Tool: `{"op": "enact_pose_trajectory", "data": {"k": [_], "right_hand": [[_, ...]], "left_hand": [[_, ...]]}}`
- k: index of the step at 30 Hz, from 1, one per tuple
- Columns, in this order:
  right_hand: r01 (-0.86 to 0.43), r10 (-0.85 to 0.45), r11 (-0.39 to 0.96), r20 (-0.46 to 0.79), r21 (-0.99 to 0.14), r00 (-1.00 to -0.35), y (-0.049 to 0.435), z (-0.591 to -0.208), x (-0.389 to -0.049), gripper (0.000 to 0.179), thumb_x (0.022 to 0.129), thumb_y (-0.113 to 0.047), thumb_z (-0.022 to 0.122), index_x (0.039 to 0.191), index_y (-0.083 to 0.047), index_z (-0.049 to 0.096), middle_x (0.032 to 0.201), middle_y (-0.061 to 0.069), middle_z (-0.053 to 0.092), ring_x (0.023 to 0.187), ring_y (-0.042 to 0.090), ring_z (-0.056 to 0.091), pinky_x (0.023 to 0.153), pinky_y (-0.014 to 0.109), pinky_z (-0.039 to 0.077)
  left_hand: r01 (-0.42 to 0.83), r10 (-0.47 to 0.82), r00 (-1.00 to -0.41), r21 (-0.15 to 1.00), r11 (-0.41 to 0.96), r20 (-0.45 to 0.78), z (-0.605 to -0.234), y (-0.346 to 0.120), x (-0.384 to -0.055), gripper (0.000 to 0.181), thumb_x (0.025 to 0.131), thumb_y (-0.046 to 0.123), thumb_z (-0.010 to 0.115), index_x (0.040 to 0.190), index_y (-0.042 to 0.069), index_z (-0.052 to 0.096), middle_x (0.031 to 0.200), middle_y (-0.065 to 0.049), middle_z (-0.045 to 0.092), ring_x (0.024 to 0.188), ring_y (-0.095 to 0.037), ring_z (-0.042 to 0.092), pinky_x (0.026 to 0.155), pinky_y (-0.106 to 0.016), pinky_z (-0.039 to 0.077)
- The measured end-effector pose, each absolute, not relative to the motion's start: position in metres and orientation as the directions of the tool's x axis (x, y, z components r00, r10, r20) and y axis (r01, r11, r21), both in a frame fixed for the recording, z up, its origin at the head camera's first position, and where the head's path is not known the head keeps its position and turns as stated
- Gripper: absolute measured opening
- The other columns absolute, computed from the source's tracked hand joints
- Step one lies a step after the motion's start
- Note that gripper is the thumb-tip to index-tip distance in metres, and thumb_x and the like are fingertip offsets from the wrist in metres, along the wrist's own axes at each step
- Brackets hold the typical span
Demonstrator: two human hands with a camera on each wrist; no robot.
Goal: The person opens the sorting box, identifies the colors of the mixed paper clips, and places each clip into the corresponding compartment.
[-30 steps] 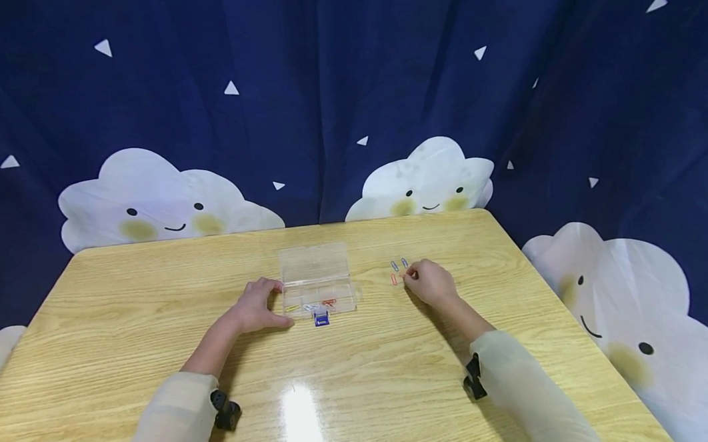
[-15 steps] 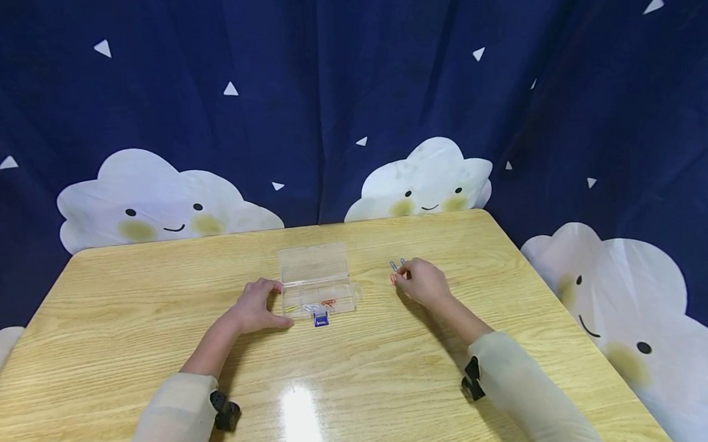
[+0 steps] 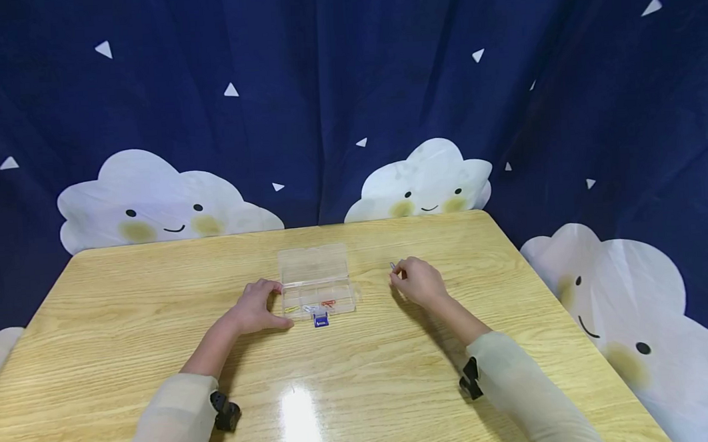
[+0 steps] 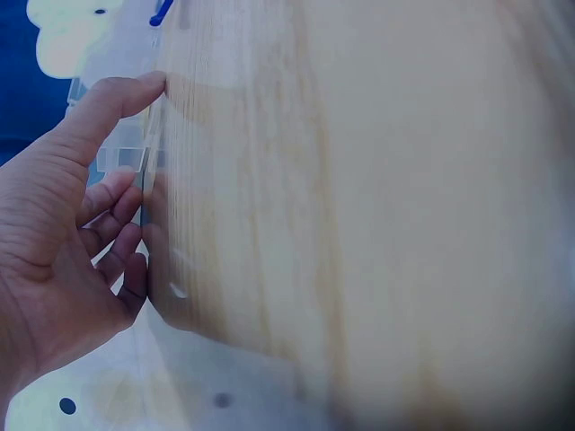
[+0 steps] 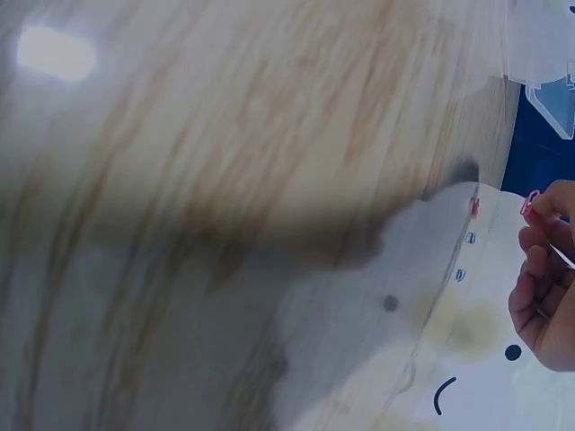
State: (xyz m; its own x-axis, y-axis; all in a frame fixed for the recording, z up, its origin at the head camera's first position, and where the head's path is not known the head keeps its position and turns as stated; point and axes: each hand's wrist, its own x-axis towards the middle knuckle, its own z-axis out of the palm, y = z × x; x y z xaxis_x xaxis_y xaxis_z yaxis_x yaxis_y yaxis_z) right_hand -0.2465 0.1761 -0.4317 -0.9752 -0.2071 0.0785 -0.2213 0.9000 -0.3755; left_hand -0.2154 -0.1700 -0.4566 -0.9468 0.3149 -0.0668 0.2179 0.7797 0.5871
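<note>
A clear plastic compartment box lies with its lid raised, its front row holding yellow paper clips, white paper clips and red paper clips. My left hand grips the box's left end, thumb at the front corner and fingers behind. To the right of the box, my right hand pinches a pink paper clip between thumb and forefinger, above the table. Near it in the right wrist view are a red paper clip, a blue paper clip and another blue paper clip.
A blue tab sticks out at the box's front edge. The wooden table reflects a bright light in front. Behind it hangs a dark blue curtain with cloud prints.
My right hand has shifted slightly left over the loose clips, and the pink clip is now between its fingertips. My left hand and the box have stayed in place.
</note>
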Motion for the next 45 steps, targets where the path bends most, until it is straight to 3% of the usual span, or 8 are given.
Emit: {"op": "enact_pose_trajectory", "data": {"k": [45], "right_hand": [[-0.289, -0.272, 0.887, 0.099, -0.359, -0.957, 0.158, -0.426, -0.239, 0.018, 0.089, -0.024, 0.059, 0.091, -0.012, 0.072, 0.074, -0.001, 0.055, 0.058, 0.011, 0.046, 0.049, 0.024, 0.035]], "left_hand": [[0.209, 0.325, -0.939, 0.568, 0.796, -0.110, -0.452, -0.169, -0.217, 0.070, 0.067, 0.038, 0.081, 0.118, 0.003, 0.048, 0.127, -0.020, 0.046, 0.113, -0.036, 0.038, 0.097, -0.053, 0.035]]}}
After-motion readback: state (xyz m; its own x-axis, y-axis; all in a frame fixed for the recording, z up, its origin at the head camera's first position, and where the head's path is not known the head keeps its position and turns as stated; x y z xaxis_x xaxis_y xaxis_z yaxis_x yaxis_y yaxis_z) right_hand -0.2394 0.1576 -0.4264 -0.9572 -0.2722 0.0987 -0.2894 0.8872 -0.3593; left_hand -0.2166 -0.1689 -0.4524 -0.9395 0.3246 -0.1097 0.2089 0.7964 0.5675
